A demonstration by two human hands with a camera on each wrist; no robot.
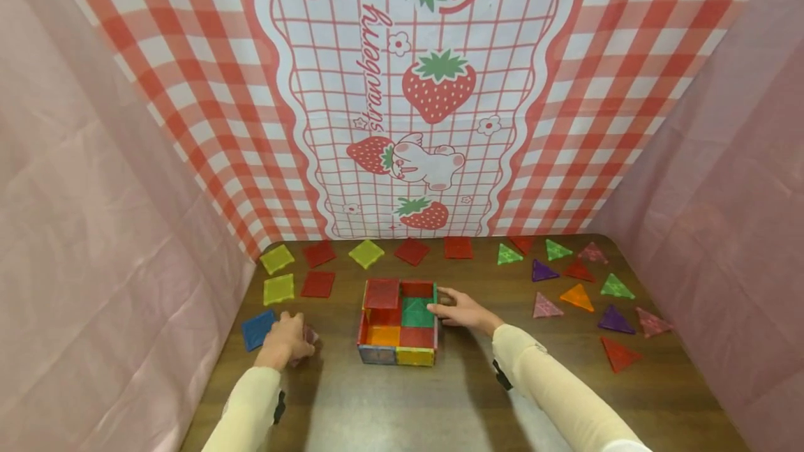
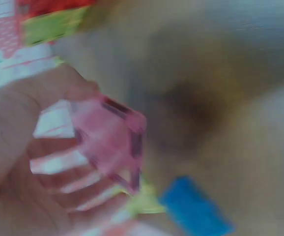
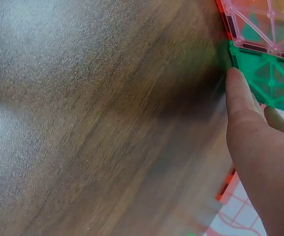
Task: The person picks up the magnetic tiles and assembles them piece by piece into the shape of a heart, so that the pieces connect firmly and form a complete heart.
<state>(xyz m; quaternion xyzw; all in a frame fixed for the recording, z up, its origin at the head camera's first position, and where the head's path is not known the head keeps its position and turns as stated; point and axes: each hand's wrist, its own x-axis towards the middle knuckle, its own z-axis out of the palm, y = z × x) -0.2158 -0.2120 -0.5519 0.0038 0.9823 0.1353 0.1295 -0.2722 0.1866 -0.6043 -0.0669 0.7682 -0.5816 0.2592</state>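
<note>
My left hand point(image 1: 287, 342) pinches a pink see-through magnetic tile point(image 2: 110, 137) between thumb and fingers, close over the table beside a blue square tile point(image 1: 257, 330). In the middle stands a low box point(image 1: 414, 357) of upright magnetic tiles in several colours, with a red tile point(image 1: 382, 293) lying flat over its back left corner. At the box's right side, my right hand point(image 1: 467, 312) grips the wall, thumb over its upper edge. In the right wrist view a fingertip touches the edge of a green tile point(image 3: 272, 81), adjoining a pink wall tile point(image 3: 260, 24).
Yellow squares point(image 1: 279, 289) and red squares point(image 1: 318, 284) lie along the table's back and left. Several triangles, including an orange one point(image 1: 578, 297) and a purple one point(image 1: 615, 319), spread over the right side. A checked strawberry cloth point(image 1: 440, 159) hangs behind the table.
</note>
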